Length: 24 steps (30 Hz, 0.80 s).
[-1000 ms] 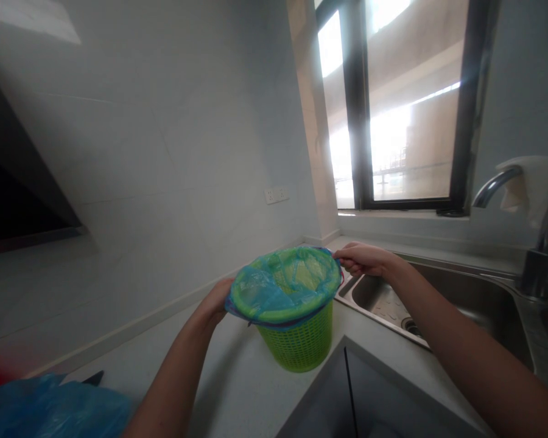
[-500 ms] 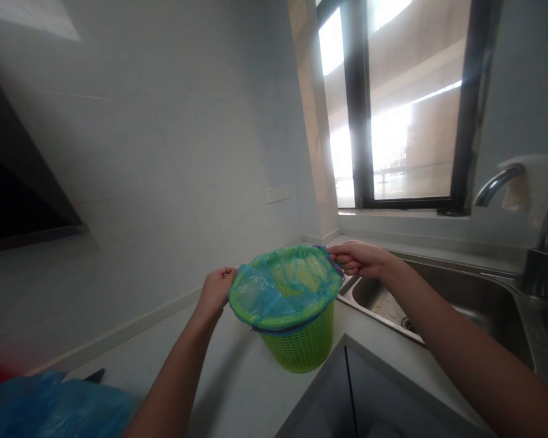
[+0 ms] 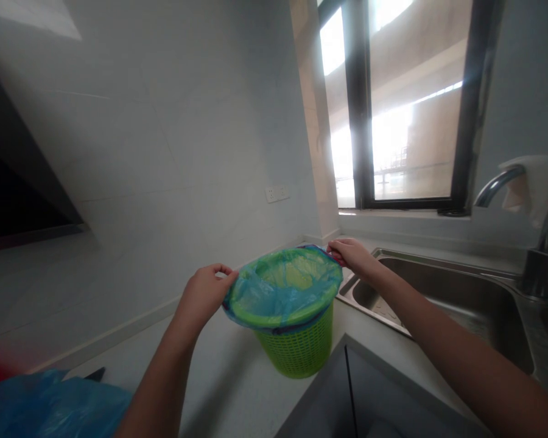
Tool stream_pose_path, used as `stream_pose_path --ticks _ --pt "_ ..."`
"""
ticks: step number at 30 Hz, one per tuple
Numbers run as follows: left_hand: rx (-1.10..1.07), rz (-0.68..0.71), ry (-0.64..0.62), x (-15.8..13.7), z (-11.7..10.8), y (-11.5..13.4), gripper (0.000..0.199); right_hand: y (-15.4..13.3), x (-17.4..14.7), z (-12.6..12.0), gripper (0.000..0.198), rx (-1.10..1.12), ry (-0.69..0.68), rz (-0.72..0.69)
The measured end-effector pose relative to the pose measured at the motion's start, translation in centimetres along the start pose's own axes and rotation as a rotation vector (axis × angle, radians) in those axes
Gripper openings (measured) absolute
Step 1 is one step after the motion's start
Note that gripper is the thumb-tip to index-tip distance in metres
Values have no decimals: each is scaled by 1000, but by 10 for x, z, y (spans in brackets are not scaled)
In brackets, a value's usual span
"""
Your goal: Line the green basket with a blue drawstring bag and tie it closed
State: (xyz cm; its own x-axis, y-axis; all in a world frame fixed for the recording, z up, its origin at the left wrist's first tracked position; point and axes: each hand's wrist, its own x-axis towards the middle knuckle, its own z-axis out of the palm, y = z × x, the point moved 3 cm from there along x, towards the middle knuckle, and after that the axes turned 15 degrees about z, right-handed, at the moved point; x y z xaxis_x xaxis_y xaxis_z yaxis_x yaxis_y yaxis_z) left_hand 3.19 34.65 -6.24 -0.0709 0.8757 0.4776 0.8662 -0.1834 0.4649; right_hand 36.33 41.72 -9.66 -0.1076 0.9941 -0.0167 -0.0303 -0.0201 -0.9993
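A green basket-weave waste bin (image 3: 296, 353) stands upright on the white countertop (image 3: 228, 395). Over its mouth is stretched a thin blue plastic bag (image 3: 274, 298), with its dark edge folded down outside the rim. At the rim's left side, my left hand (image 3: 207, 292) pinches the edge of the bag between thumb and fingers. My right hand (image 3: 351, 252) is closed on the bag's edge at the far right of the rim, where a bit of pink drawstring shows. The bag sags a little into the bin.
A steel sink (image 3: 438, 292) with a tap (image 3: 541, 243) lies to the right, a cloth (image 3: 530, 182) hung on the tap. Another blue plastic bag (image 3: 50, 404) is at the lower left, beside a dark pointed object (image 3: 95, 374). A grey panel (image 3: 347, 395) sits in front.
My left hand has shifted slightly left and turned, drawing the bag's edge outward over the rim. My right hand has moved a little up. The bin has tilted or shifted slightly toward me.
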Motion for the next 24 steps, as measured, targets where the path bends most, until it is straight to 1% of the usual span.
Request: stream_pose_path --ticks 3,5,7,9,11,13,15,17,19,21,23,24 --pt "39 -10 -98 -10 -12 7 36 1 4 2 17 105 -33 -43" --pt "76 -7 -125 -16 -19 12 40 4 8 1 11 99 -6 -20" --pt "140 -7 -100 -19 -25 15 42 5 12 -4 6 46 48 5" --pt "198 -11 -37 -16 -29 13 41 5 13 -11 5 -52 87 27" --pt "171 -23 39 -8 -28 4 39 3 10 -18 5 -174 61 81" --pt "39 -35 116 3 -24 -10 34 0 2 -26 12 -289 -44 170" --pt "-141 -67 182 13 -17 -27 31 -4 -10 -33 17 -392 -195 232" --pt "-327 -141 188 20 -9 -42 31 -8 -23 -36 18 -503 -356 249" --pt "-501 -232 123 23 2 -51 36 -9 -33 -35 22 -594 -519 259" --pt "-643 -278 -2 22 14 -52 36 -7 -39 -31 28 -629 -648 283" --pt "-748 -282 -161 18 25 -47 29 -4 -40 -26 31 -615 -720 301" --pt "-795 -277 -240 15 31 -43 24 -2 -39 -24 31 -603 -733 305"
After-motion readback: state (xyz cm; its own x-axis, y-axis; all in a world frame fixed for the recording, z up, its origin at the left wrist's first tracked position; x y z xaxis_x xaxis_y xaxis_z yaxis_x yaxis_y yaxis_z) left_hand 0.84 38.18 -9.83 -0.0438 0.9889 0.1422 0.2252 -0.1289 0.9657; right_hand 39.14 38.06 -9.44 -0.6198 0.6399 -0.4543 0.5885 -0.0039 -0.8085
